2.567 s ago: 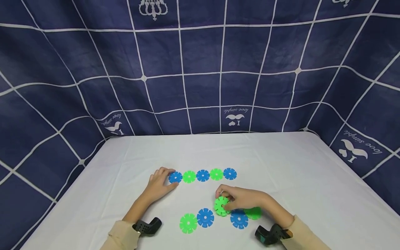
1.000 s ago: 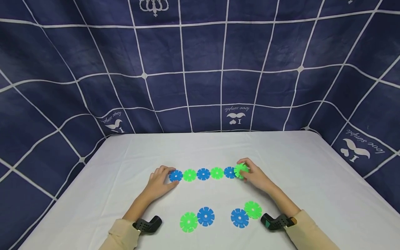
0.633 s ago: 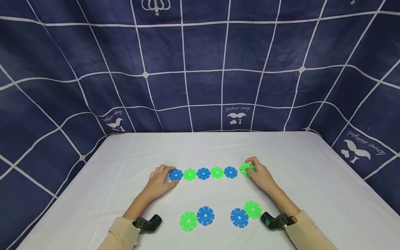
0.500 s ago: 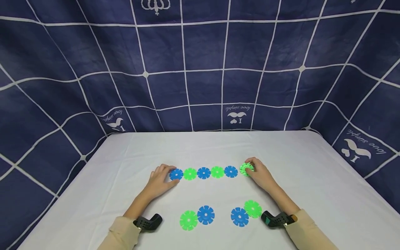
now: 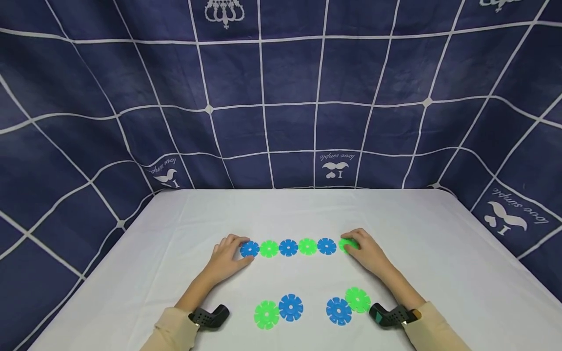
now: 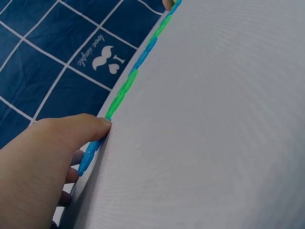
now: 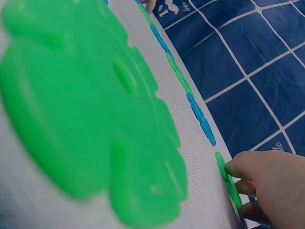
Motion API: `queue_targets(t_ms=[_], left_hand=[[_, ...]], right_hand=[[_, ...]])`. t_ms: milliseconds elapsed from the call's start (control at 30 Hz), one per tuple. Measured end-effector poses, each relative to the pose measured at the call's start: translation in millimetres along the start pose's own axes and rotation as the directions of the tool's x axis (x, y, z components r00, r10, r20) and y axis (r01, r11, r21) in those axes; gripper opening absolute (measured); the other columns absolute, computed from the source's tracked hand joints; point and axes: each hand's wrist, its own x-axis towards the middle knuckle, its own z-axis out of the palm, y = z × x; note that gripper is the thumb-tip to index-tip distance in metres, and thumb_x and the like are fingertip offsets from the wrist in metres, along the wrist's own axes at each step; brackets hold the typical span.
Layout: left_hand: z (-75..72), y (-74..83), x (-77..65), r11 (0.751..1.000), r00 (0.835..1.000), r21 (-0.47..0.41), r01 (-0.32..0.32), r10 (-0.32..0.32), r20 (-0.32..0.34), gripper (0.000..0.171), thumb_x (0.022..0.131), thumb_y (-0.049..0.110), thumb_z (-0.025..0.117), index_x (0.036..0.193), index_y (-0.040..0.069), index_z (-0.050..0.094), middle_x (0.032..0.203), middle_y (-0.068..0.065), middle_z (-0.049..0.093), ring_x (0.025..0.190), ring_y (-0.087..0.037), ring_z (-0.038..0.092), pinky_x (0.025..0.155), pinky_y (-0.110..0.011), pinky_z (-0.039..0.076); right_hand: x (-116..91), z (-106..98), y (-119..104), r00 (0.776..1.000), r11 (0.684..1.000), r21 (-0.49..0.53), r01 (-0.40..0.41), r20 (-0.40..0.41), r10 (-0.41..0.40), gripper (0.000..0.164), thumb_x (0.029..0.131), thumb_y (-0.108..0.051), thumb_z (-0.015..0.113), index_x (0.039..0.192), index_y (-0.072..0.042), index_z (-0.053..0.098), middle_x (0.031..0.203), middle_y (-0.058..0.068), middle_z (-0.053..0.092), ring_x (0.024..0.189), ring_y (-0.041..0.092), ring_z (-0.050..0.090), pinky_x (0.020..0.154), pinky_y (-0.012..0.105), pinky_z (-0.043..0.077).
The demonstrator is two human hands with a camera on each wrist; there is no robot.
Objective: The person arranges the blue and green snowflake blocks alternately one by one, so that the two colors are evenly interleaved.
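On the white cloth lies a row of alternating blue and green notched interlocking discs. My left hand [image 5: 225,258] holds the blue interlocking disc [image 5: 250,249] at the row's left end, thumb on its near edge and fingers at the far side. At the right end, my right hand [image 5: 368,251] grips a green interlocking disc [image 5: 345,244] by its edges, partly covering it. A small gap separates that disc from the blue disc [image 5: 327,246] to its left. In the right wrist view the gripped green disc [image 7: 233,191] lies flat or nearly flat on the cloth.
Nearer the body lie a green disc [image 5: 266,315] and a blue disc [image 5: 291,307] on the left. Another blue disc [image 5: 338,311] and green disc [image 5: 357,299] touch on the right, close to the right wrist camera [image 5: 388,316]. A blue checked curtain [image 5: 290,126] stands behind the table.
My right hand picked a green disc from near the body, carried it over the row's right end, drew it slightly right and lowered it to the cloth. My left hand has stayed in place.
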Motion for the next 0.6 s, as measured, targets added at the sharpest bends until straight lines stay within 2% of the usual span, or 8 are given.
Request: queue_targets(t_ms=[267, 600], left_hand=[[1.4, 0.9, 2.4, 1.000, 1.000, 0.001, -0.008, 0.008, 0.004, 0.055, 0.077, 0.045, 0.064, 0.121, 0.013, 0.055, 0.111, -0.005, 0.051, 0.106, -0.020, 0.044, 0.078, -0.034, 0.027], [-1.3, 1.1, 4.0, 1.000, 1.000, 0.007, -0.005, 0.005, 0.016, 0.056, 0.078, 0.046, 0.063, 0.121, 0.012, 0.054, 0.112, -0.006, 0.051, 0.106, -0.021, 0.044, 0.079, -0.036, 0.027]], right_hand=[[-0.8, -2.8, -1.0, 0.999, 0.999, -0.019, 0.031, 0.023, -0.030, 0.027, 0.086, -0.014, 0.056, 0.112, -0.014, 0.063, 0.116, 0.007, 0.056, 0.112, 0.031, 0.052, 0.089, 0.051, 0.039], [0.5, -1.6, -0.9, 0.999, 0.999, -0.023, 0.046, 0.027, -0.046, 0.028, 0.087, -0.014, 0.054, 0.113, -0.014, 0.064, 0.118, 0.006, 0.056, 0.112, 0.031, 0.053, 0.088, 0.050, 0.040]])
